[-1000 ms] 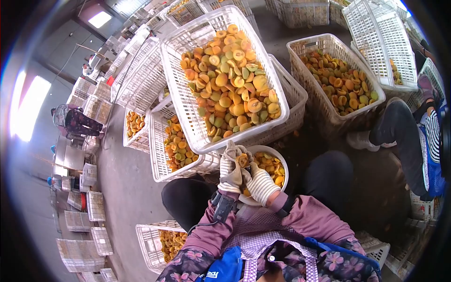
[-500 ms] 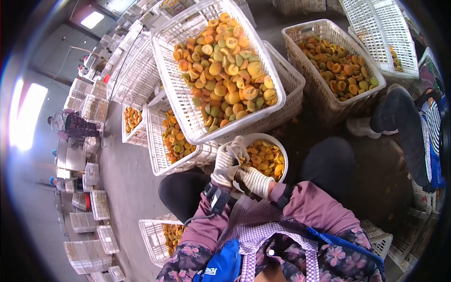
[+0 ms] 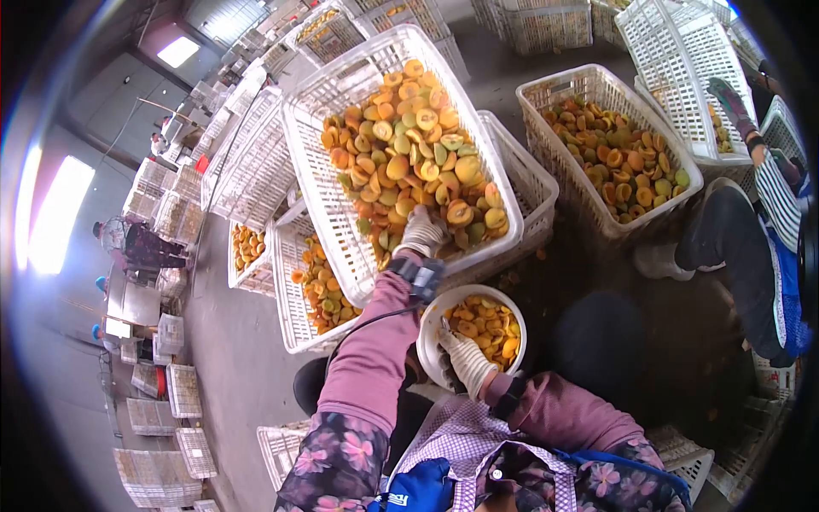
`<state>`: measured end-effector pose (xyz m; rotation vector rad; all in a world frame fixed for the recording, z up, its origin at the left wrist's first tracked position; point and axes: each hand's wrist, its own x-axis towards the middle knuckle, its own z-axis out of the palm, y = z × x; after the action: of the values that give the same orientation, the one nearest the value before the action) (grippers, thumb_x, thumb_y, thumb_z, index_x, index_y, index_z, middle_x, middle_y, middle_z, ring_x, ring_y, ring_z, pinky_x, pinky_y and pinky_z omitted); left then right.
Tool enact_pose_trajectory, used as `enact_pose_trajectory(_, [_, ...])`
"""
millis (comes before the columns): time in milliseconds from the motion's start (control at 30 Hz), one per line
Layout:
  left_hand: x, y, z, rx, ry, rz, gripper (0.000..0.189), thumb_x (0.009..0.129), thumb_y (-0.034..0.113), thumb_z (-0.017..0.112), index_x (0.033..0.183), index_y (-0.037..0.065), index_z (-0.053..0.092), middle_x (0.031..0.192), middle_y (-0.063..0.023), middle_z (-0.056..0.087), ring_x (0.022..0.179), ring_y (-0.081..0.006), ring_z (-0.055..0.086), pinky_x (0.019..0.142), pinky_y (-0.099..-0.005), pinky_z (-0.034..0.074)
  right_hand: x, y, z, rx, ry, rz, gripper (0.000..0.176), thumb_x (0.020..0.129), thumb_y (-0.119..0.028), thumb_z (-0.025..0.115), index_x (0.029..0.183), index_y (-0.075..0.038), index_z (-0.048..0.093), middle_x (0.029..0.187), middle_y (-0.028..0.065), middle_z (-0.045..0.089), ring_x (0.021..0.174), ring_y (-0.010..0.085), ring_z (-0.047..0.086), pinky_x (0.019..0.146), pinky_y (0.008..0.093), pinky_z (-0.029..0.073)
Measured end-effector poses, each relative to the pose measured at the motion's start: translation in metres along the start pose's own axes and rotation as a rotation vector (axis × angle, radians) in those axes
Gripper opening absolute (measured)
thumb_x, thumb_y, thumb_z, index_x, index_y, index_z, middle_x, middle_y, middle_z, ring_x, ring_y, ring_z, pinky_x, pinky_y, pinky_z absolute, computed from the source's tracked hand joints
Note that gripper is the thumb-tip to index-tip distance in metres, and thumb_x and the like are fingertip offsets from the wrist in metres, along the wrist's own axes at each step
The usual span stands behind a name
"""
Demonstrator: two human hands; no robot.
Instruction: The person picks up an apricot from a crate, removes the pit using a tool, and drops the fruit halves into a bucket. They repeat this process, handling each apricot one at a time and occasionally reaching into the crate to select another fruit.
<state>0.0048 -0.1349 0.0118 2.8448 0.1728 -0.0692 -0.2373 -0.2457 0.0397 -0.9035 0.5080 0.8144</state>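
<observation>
A large white crate (image 3: 401, 294) tilts towards me, heaped with orange and green halved apricots (image 3: 397, 166). My left hand (image 3: 422, 233), in a pale knitted glove, reaches over its near edge and touches the fruit; its fingertips are hidden among the halves. Below the crate stands a round white bucket (image 3: 432, 341) with yellow-orange fruit pieces (image 3: 490, 322) inside. My right hand (image 3: 467, 358), gloved too, is at the bucket's near left side with its fingers curled round something too small to make out.
Another crate of apricots (image 3: 533, 128) stands at the right, and a lower filled crate (image 3: 290, 328) at the left. A co-worker's leg (image 3: 729, 247) and gloved hand (image 3: 729, 102) are at the far right. Stacked crates (image 3: 153, 474) and distant people (image 3: 141, 243) line the left.
My left hand has left my right hand and moved up into the large crate's fruit. My right hand has shifted slightly down beside the bucket. The co-worker's arm now reaches up at right.
</observation>
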Motion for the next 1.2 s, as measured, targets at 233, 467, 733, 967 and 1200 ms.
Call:
enact_pose_trajectory(233, [-0.019,0.004,-0.027,-0.653,-0.042,0.0,0.03,0.083,0.013,0.05,0.113,0.006,0.046,0.107,-0.0175,0.055,0.095,-0.0303,0.058,0.079,-0.0379,0.049,-0.002,-0.013,0.005,0.053,0.019,-0.092,0.032,0.088,-0.041,0.051,0.078,-0.011,0.054,0.053,-0.0001,0.045,0.038,0.0121,0.039,0.035,0.0267,0.032])
enact_pose_trajectory(467, [-0.175,0.024,-0.055,-1.723,-0.138,0.047,0.027,0.089,0.022,0.05,0.112,0.009,0.049,0.101,-0.0076,0.058,0.087,-0.0199,0.057,0.069,-0.0295,0.049,-0.002,-0.025,-0.01,-0.196,0.064,-0.744,0.03,0.092,-0.026,0.051,0.105,0.0,0.054,0.083,0.0062,0.058,0.076,0.0154,0.049,0.071,0.0277,0.042])
enact_pose_trajectory(733, [-0.212,-0.001,-0.022,-1.832,-0.092,-0.107,0.032,0.096,0.026,0.037,0.113,0.002,0.05,0.109,-0.0104,0.056,0.102,-0.0198,0.054,0.094,-0.0324,0.042,-0.015,-0.018,-0.009,-0.697,0.184,-0.727,0.042,0.089,-0.032,0.051,0.113,0.003,0.049,0.09,0.0225,0.061,0.085,0.0356,0.059,0.072,0.0366,0.046])
enact_pose_trajectory(967, [-0.227,0.002,-0.02,-1.39,0.146,0.065,0.025,0.095,0.011,0.035,0.114,0.002,0.049,0.106,-0.0088,0.057,0.098,-0.0181,0.054,0.088,-0.0298,0.045,-0.024,-0.022,-0.005,-1.126,0.264,-0.672,0.039,0.089,-0.036,0.044,0.107,-0.002,0.047,0.083,0.0266,0.061,0.081,0.043,0.059,0.071,0.0483,0.046])
enact_pose_trajectory(1200, [-0.217,-0.017,-0.026,-0.618,0.434,0.57,0.028,0.077,0.016,0.05,0.1,0.0,0.053,0.092,-0.0132,0.058,0.086,-0.032,0.056,0.08,-0.039,0.045,-0.006,0.007,-0.023,-0.734,-0.144,-0.801,0.028,0.093,-0.014,0.043,0.113,0.004,0.05,0.115,0.0191,0.052,0.103,0.0262,0.052,0.088,0.0345,0.043])
